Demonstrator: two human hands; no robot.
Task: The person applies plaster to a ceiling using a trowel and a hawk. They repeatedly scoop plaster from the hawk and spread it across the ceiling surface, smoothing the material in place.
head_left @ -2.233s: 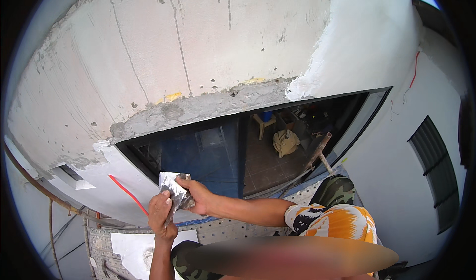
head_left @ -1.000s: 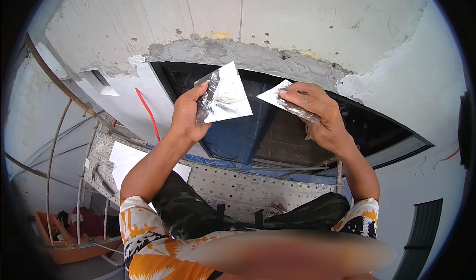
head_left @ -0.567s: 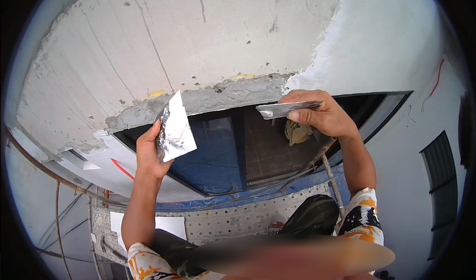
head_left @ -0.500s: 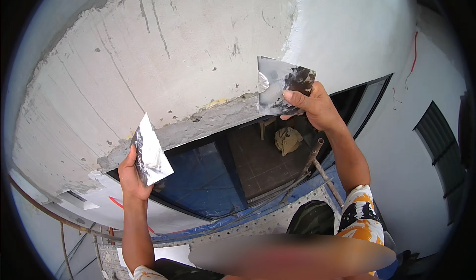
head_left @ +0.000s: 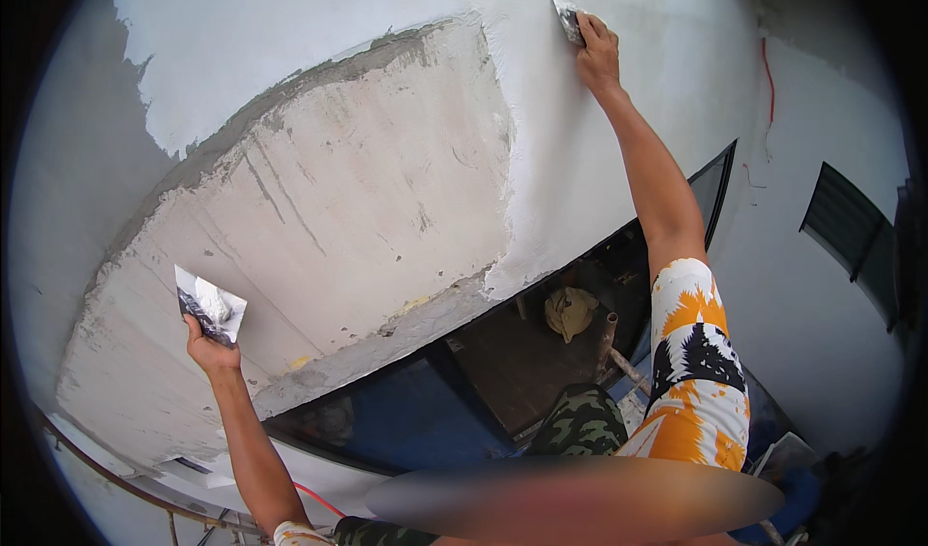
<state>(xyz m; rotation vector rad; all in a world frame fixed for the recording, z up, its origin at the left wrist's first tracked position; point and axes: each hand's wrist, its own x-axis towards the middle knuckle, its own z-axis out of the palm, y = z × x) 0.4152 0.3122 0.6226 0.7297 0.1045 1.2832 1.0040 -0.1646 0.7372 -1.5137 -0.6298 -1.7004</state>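
Note:
At the left, my left hand grips a flat metal putty knife, its blade raised and tilted. A lump of white putty lies on that blade. My right arm is stretched far up, and my right hand is closed around a second putty knife. Its blade lies close to or against the white-coated wall; exact contact is hard to tell. Between my hands spreads a bare, streaked beige wall patch with rough grey edges. The handles are hidden by my fingers.
Under the patch, a dark-framed opening shows a crumpled tan cloth inside. A rusty pipe rises near my right side. A curved rail runs along the lower left. A red wire hangs at the right.
My right hand has moved up onto the white-coated wall with its putty knife. My left hand has shifted left and its blade now shows white putty. The view has tilted upward, showing more wall.

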